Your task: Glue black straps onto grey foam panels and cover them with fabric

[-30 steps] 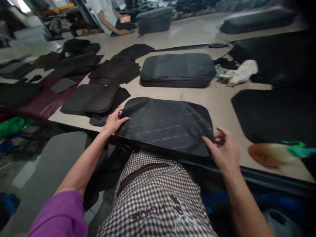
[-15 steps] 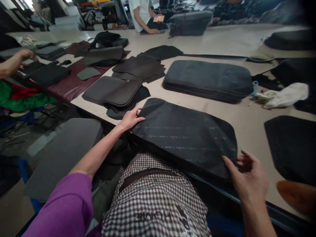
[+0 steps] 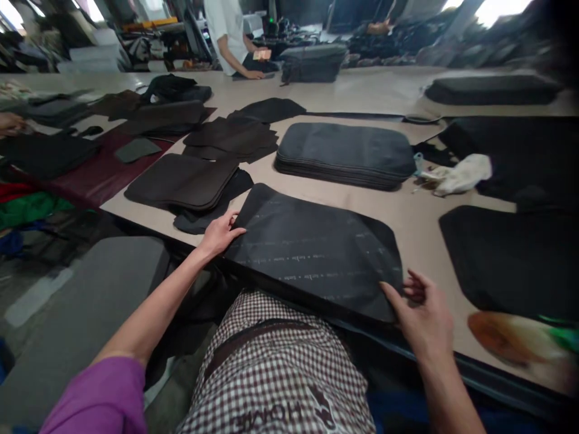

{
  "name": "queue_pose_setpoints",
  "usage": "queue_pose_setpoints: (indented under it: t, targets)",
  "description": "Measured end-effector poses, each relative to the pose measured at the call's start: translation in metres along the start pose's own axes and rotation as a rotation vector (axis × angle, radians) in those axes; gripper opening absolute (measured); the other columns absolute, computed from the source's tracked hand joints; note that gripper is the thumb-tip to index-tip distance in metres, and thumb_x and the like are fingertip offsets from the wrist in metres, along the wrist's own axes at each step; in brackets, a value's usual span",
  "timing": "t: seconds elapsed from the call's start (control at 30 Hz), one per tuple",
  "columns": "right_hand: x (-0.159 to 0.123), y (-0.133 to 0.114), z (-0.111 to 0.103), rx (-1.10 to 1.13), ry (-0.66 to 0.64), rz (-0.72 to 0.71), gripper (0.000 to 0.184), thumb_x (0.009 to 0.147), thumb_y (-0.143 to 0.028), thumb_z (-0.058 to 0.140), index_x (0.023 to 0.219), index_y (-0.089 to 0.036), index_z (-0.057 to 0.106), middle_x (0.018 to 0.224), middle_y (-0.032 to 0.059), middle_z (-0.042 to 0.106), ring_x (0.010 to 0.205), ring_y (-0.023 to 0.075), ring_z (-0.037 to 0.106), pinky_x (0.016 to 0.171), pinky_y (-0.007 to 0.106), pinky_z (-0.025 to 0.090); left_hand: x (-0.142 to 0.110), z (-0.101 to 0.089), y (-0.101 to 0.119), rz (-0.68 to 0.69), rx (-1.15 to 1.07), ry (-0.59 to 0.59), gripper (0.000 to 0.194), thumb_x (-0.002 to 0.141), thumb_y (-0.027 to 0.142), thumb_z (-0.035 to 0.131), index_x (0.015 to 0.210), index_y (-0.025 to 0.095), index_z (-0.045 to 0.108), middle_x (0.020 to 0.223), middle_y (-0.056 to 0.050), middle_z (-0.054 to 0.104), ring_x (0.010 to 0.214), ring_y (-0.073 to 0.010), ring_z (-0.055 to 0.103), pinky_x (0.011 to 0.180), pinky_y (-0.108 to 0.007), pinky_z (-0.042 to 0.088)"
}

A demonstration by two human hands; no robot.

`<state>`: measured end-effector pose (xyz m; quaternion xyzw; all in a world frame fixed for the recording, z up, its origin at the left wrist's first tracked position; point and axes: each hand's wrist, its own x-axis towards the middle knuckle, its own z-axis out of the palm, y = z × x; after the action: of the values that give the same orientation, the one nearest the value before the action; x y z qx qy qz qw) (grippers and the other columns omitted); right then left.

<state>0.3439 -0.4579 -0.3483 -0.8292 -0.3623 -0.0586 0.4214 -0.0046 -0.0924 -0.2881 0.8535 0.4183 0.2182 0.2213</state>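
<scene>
A black fabric panel (image 3: 312, 250) with rounded corners and faint rows of print lies flat at the near edge of the beige table (image 3: 407, 208). My left hand (image 3: 219, 234) pinches its near-left edge, thumb on top. My right hand (image 3: 423, 313) grips its near-right corner, thumb on the cloth and fingers curled beside it. Both arms reach out from my checked shirt below.
A stack of black panels (image 3: 346, 150) lies behind, brown panels (image 3: 183, 181) to the left, a black sheet (image 3: 511, 259) to the right, a white rag (image 3: 461, 173) beyond. A person in white (image 3: 228, 30) sits at the far side. Another person's hand (image 3: 9, 122) shows at the far left.
Both hands stay on the same corners of the panel. The view has swung back and forth; the panel and hands have barely moved on the table.
</scene>
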Motion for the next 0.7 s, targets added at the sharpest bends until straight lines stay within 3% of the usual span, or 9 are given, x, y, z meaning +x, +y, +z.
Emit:
queue_pose_setpoints:
  t: [0.17, 0.23, 0.3, 0.37, 0.47, 0.57, 0.7]
  targets:
    - [0.003, -0.002, -0.001, -0.059, 0.053, -0.113, 0.071, 0.089, -0.066, 0.068, 0.14, -0.017, 0.059, 0.117, 0.0148, 0.063, 0.099, 0.0285, 0.062, 0.089, 0.046, 0.054, -0.003, 0.002, -0.002, 0.06, 0.044, 0.02, 0.054, 0.089, 0.041, 0.074, 0.138, 0.025, 0.056, 0.102, -0.005, 0.066, 0.089, -0.0227, 0.065, 0.079, -0.032, 0.051]
    - [0.004, -0.007, -0.004, -0.122, 0.052, -0.204, 0.061, 0.096, -0.057, 0.064, 0.144, -0.02, 0.056, 0.134, 0.018, 0.058, 0.119, 0.0331, 0.058, 0.099, 0.051, 0.051, -0.003, 0.003, -0.002, 0.18, 0.107, 0.084, 0.062, 0.093, 0.042, 0.07, 0.147, 0.022, 0.048, 0.125, -0.012, 0.063, 0.11, -0.0278, 0.063, 0.093, -0.039, 0.053]
    - [0.006, -0.014, -0.008, -0.207, 0.0, -0.313, 0.051, 0.102, -0.044, 0.057, 0.148, -0.023, 0.052, 0.15, 0.0168, 0.051, 0.136, 0.0342, 0.05, 0.109, 0.054, 0.044, -0.003, 0.005, -0.003, 0.325, 0.211, 0.125, 0.065, 0.097, 0.041, 0.062, 0.154, 0.02, 0.04, 0.149, -0.017, 0.051, 0.134, -0.0324, 0.052, 0.109, -0.046, 0.046]
    - [0.007, -0.02, -0.012, -0.31, -0.089, -0.391, 0.044, 0.106, -0.032, 0.049, 0.149, -0.024, 0.051, 0.159, 0.0128, 0.047, 0.145, 0.0322, 0.043, 0.113, 0.053, 0.041, -0.003, 0.008, -0.007, 0.466, 0.315, 0.063, 0.054, 0.102, 0.033, 0.05, 0.154, 0.021, 0.041, 0.159, -0.015, 0.044, 0.146, -0.0322, 0.042, 0.116, -0.049, 0.04]
    - [0.008, -0.027, -0.015, -0.424, -0.23, -0.441, 0.045, 0.105, -0.016, 0.041, 0.147, -0.022, 0.053, 0.16, 0.0094, 0.047, 0.149, 0.0283, 0.041, 0.112, 0.052, 0.039, -0.001, 0.015, -0.019, 0.595, 0.418, -0.063, 0.049, 0.102, 0.019, 0.035, 0.148, 0.024, 0.05, 0.155, -0.01, 0.051, 0.142, -0.0291, 0.049, 0.109, -0.048, 0.044]
    - [0.01, -0.028, -0.018, -0.443, -0.32, -0.44, 0.052, 0.1, -0.005, 0.037, 0.147, -0.02, 0.054, 0.158, 0.0095, 0.05, 0.147, 0.0249, 0.044, 0.115, 0.053, 0.034, 0.001, 0.022, -0.032, 0.607, 0.464, -0.071, 0.049, 0.102, 0.018, 0.033, 0.147, 0.025, 0.05, 0.154, -0.01, 0.053, 0.138, -0.0296, 0.054, 0.104, -0.049, 0.046]
    - [0.014, -0.025, -0.021, -0.353, -0.352, -0.399, 0.047, 0.102, -0.009, 0.036, 0.142, -0.023, 0.057, 0.156, 0.0076, 0.053, 0.146, 0.0235, 0.046, 0.116, 0.053, 0.034, 0.006, 0.02, -0.034, 0.564, 0.432, -0.103, 0.046, 0.103, 0.022, 0.032, 0.144, 0.025, 0.052, 0.155, -0.011, 0.052, 0.138, -0.0305, 0.053, 0.106, -0.052, 0.046]
